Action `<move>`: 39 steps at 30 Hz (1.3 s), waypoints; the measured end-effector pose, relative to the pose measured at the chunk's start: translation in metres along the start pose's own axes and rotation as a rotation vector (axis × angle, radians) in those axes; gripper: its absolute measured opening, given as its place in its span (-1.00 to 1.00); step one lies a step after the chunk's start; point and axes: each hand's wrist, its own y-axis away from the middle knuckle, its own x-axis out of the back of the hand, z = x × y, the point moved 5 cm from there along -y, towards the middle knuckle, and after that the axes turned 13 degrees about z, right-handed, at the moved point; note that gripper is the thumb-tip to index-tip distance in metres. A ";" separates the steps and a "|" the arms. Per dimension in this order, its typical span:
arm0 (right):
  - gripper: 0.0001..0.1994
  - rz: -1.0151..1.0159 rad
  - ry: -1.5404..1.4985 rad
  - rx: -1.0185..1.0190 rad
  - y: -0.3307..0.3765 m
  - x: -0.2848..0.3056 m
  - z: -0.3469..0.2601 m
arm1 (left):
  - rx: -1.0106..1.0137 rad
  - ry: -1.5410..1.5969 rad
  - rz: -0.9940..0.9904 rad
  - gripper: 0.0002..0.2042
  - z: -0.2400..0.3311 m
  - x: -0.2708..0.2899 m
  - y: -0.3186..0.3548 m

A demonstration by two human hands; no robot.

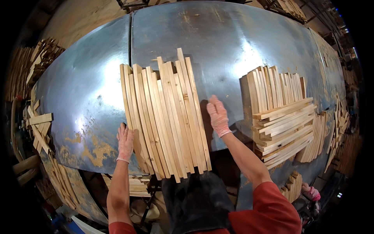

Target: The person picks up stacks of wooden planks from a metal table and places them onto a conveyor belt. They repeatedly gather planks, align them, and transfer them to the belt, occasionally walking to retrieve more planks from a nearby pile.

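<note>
A row of pale wooden strips (pixel 167 117) lies side by side on a shiny metal table (pixel 218 46), with uneven far ends. My left hand (pixel 125 142), in a pinkish work glove, rests flat against or just beside the row's left edge, fingers stretched forward. Off the row's right side, my right hand (pixel 219 116) wears a similar glove and hovers with fingers extended, holding nothing. A gap shows between it and the nearest strip. The near ends of the strips stick out over the table's front edge, close to my dark apron (pixel 198 202).
To the right stands a crosswise pile of strips (pixel 286 124) on the table. Crossed offcuts (pixel 40 126) lie at the left edge, near sawdust patches (pixel 95 150). More strips (pixel 132 185) sit below the table. A co-worker's pink-gloved hand (pixel 311 192) shows at lower right.
</note>
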 end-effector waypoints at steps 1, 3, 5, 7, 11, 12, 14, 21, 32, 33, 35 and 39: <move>-0.40 -0.044 -0.052 -0.020 0.002 -0.005 0.000 | 0.016 0.107 0.028 -0.29 0.003 -0.001 -0.002; -0.36 -0.016 -0.161 -0.076 0.011 -0.013 -0.004 | 0.136 0.244 0.061 -0.24 0.013 -0.006 -0.001; -0.33 -0.095 -0.240 -0.111 0.027 -0.030 -0.011 | 0.252 0.383 0.091 -0.15 0.034 -0.012 0.007; -0.30 -0.128 -0.413 -0.282 0.038 -0.040 -0.012 | 0.483 0.997 -0.002 -0.01 0.060 -0.018 0.022; -0.29 -0.159 -0.507 -0.399 0.041 -0.034 -0.014 | 0.602 1.041 -0.025 -0.07 0.091 -0.001 0.049; -0.29 -0.146 -0.485 -0.425 0.038 -0.028 -0.012 | 0.587 1.061 -0.039 -0.08 0.096 0.001 0.053; -0.29 -0.157 -0.574 -0.483 0.041 -0.015 -0.012 | 0.581 1.128 -0.068 -0.12 0.099 -0.004 0.063; -0.35 -0.326 -0.644 -0.630 0.061 0.032 -0.009 | 0.671 1.291 -0.260 -0.26 0.093 -0.046 0.100; -0.38 -0.670 -0.587 -0.719 0.132 0.054 -0.076 | 0.615 1.415 -0.167 -0.33 0.072 0.013 0.211; -0.42 -0.638 -0.451 -0.678 0.140 0.051 -0.088 | 0.558 1.468 -0.123 -0.35 0.065 0.031 0.227; -0.52 -0.710 -0.393 -0.527 0.148 0.036 -0.110 | 0.443 1.532 -0.013 -0.38 0.055 0.059 0.258; -0.71 -0.847 -0.513 -0.420 0.193 -0.004 -0.153 | 0.342 1.620 0.304 -0.34 0.016 0.110 0.352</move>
